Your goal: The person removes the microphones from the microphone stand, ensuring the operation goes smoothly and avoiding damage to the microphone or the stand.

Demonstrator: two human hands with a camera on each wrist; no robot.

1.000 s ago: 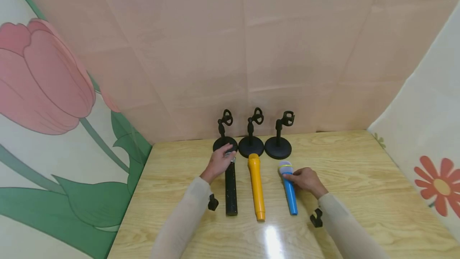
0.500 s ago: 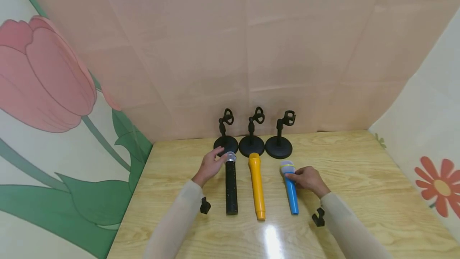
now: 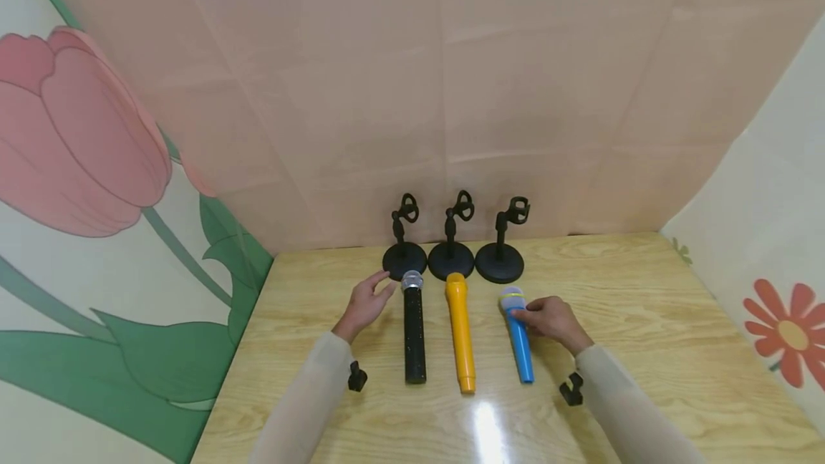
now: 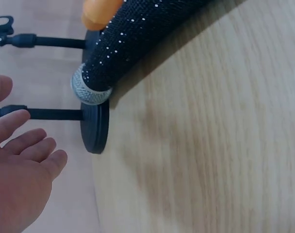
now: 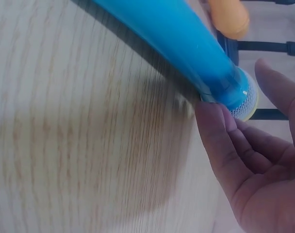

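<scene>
In the head view, my right hand (image 3: 551, 319) holds the blue microphone (image 3: 520, 349) near its pale mesh head, with fingertips at its side. The right wrist view shows curled fingers (image 5: 218, 136) against this blue microphone as it lies on the table. My left hand (image 3: 365, 304) hovers, fingers spread and holding nothing, left of a sparkly black microphone (image 3: 415, 335) with a silver mesh head. It does not touch that microphone. Between the black and blue ones lies an orange microphone (image 3: 460, 335).
Three black microphone stands with round bases stand side by side at the back: a left stand (image 3: 404, 256), a middle stand (image 3: 450, 261) and a right stand (image 3: 499, 262). Their clips hold nothing. The wooden table (image 3: 644, 349) meets a pinkish backdrop (image 3: 348, 163) behind them.
My left hand has let go of the black microphone's head and drawn back to the left. My right hand stays at the blue microphone, which has hardly moved.
</scene>
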